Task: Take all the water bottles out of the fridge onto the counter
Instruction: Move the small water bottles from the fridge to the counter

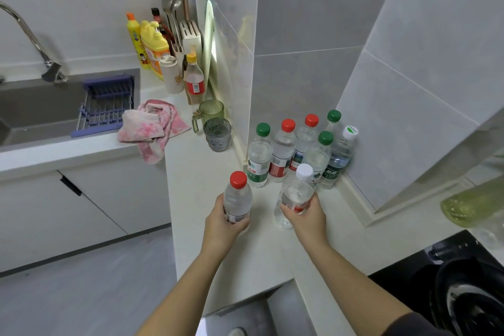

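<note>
A: Biggest first. White worktop [207, 172] runs into a tiled corner, sink [32, 112] well off to the left, black hob [447, 281] at lower right

B: Bottles?

A: Cluster of six water bottles [297, 150] packed upright in the corner, green, red and white caps, touching each other and close to the wall. Looks deliberate, keeps the front of the worktop free for more

B: Hands?

A: Left hand [221, 222] wrapped round a red-capped bottle [236, 198], fingers clamped on the lower body, bottle upright, base at or just above the worktop, can't tell which. Right hand [306, 213] clamped on a white-capped bottle [296, 195], tilted slightly toward the cluster, just in front of it

B: Why low grips?

A: My guess: gripping near the base lets both be set down standing without tipping the neighbours

B: Fridge?

A: Not in view, so can't say if any remain inside. Pink towel [152, 128] and two glass cups [214, 125] sit clear of the drop zone
</note>
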Tool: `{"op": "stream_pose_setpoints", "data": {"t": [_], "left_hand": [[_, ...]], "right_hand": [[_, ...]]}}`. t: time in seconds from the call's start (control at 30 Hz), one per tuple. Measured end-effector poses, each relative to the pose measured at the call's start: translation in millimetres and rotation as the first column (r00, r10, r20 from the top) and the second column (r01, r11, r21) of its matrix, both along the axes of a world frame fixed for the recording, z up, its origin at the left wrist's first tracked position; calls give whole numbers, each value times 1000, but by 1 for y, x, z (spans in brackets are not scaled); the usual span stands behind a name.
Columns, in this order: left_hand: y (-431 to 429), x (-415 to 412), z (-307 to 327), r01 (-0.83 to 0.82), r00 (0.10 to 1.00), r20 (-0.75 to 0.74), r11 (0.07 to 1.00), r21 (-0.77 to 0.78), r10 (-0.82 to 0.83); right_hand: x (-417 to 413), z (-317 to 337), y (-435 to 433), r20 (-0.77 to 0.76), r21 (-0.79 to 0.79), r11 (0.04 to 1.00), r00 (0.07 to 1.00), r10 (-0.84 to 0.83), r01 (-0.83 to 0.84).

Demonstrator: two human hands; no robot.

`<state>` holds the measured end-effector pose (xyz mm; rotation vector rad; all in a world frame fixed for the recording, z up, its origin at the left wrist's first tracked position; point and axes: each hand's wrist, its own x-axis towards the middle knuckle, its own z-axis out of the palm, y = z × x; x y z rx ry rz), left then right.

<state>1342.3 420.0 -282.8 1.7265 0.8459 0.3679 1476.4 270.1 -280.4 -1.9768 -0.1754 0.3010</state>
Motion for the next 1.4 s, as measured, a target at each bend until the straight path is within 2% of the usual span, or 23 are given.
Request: {"op": "stream_pose_setpoints", "data": {"t": [0.07, 0.13, 0.33, 0.57, 0.73, 1.0, 1.23, 1.4], "left_hand": [[3, -3, -10, 24, 999, -39, 999, 38, -22], [5, -3, -18, 44, 995, -93, 997, 61, -39], [15, 31, -19, 121, 975, -201, 987, 109, -97], [23, 85, -18, 249, 930, -334, 927, 280, -149], [20, 103, -21, 297, 911, -365, 920, 256, -192], [11, 114, -23, 278, 917, -354, 931, 235, -184], [6, 113, -27, 256, 923, -355, 929, 268, -152], [9, 118, -25, 267, 913, -376, 930, 254, -159]], "right_hand": [[1, -6, -1, -8, -44, 999, 1000, 8, -8], [2, -14, -3, 12, -162, 987, 1000, 14, -12], [13, -12, 10, 104, -425, 905, 994, 28, 19], [50, 4, 27, 69, -707, 702, 982, 178, -78], [63, 2, 33, -15, -674, 728, 988, 153, -123], [75, -17, 46, 20, -669, 740, 993, 118, -74], [82, -34, 27, -15, -576, 778, 955, 297, -251], [89, -40, 28, 67, -589, 770, 934, 350, -246]]}}
